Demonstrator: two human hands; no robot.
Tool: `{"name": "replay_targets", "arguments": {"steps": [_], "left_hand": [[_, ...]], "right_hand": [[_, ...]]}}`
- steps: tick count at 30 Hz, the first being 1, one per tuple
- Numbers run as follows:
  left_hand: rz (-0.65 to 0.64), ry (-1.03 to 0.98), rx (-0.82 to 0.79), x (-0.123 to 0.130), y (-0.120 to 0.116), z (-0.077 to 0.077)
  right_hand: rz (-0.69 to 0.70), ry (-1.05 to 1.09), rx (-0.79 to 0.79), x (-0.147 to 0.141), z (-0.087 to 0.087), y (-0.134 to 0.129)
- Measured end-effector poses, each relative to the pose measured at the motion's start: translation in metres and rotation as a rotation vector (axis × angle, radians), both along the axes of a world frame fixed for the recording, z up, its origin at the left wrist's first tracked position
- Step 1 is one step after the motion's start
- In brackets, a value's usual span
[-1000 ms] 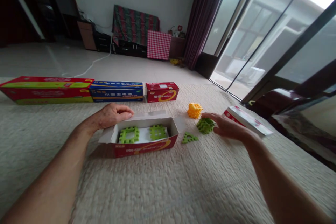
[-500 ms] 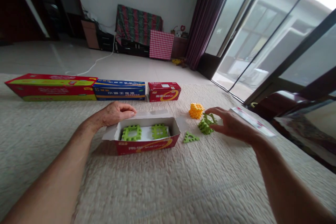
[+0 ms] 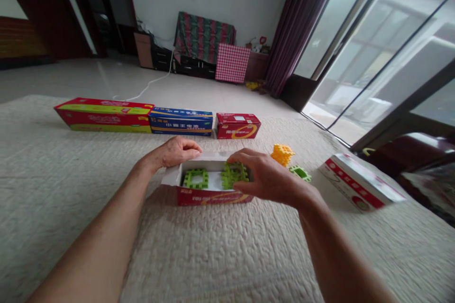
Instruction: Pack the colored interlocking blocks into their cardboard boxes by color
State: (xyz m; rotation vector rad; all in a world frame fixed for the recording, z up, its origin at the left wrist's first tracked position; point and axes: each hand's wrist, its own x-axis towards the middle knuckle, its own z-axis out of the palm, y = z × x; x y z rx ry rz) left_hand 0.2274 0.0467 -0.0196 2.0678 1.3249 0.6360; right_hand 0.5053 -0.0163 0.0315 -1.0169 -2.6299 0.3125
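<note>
- Head view: pale quilt (image 3: 213,255) lies under both hands; beyond them are floor (image 3: 199,90), dark curtain (image 3: 298,23) and glass door (image 3: 377,57).
- Left hand (image 3: 179,151) rests at the far left of the box (image 3: 213,197), fingers close together; I cannot tell whether it grips the flap.
- Right hand (image 3: 261,175) reaches inward, thumb and fingers clamped on a green piece (image 3: 232,173) at the box's right end.
- Yellow stack (image 3: 282,155) stands just beyond right hand.
</note>
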Motion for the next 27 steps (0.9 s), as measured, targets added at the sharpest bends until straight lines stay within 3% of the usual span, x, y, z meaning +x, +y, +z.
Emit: {"name": "replay_targets", "arguments": {"steps": [27], "left_hand": [[0.014, 0.035, -0.001, 0.0018, -0.0015, 0.0031]], "right_hand": [[-0.033, -0.084, -0.051, -0.0043, -0.0003, -0.006]]}}
